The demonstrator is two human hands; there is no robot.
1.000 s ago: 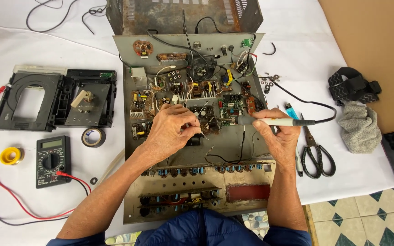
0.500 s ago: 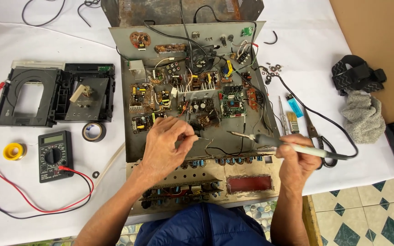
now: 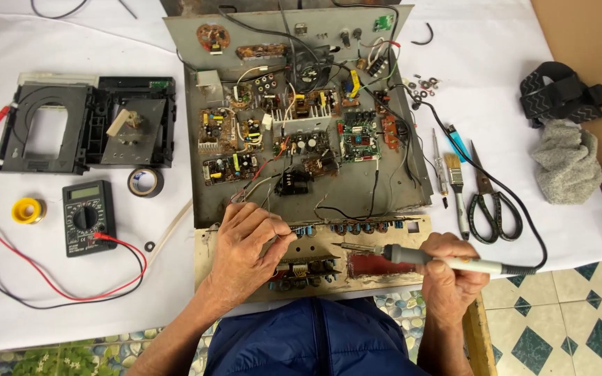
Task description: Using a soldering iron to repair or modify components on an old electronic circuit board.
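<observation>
1. Here the right hand (image 3: 451, 268) is closed around a soldering iron (image 3: 426, 259), fingers wrapped on its pale handle, the dark tip pointing toward nine o'clock over the front panel (image 3: 391, 230) of an opened amplifier chassis (image 3: 301, 132).
2. The left hand (image 3: 245, 251) rests on the same panel at about nine o'clock from the iron's tip. Its fingers are curled and pinched together near a row of small blue parts; whether they hold a thin wire or a bit of solder is too small to tell.
3. The iron looks light and stiff. Its metal end should be treated as hot, so the sleeved handle, where the hand already sits, is the place to hold it. Its black cord (image 3: 517, 209) trails off toward two o'clock and may tug on the handle.
4. The circuit boards (image 3: 301, 143) inside the chassis, at twelve o'clock from the hands, look fragile, with thin wires and upright parts that would bend easily. The sheet-metal chassis itself seems heavy and rigid, best gripped by its edges.
5. At three o'clock from the chassis lie a small brush (image 3: 456, 184), scissors (image 3: 492, 205) and a grey cloth (image 3: 566, 163).
6. At nine o'clock sit a multimeter (image 3: 86, 217) with red leads, a roll of tape (image 3: 145, 182), a yellow spool (image 3: 28, 209) and a black disc drive tray (image 3: 85, 125).
</observation>
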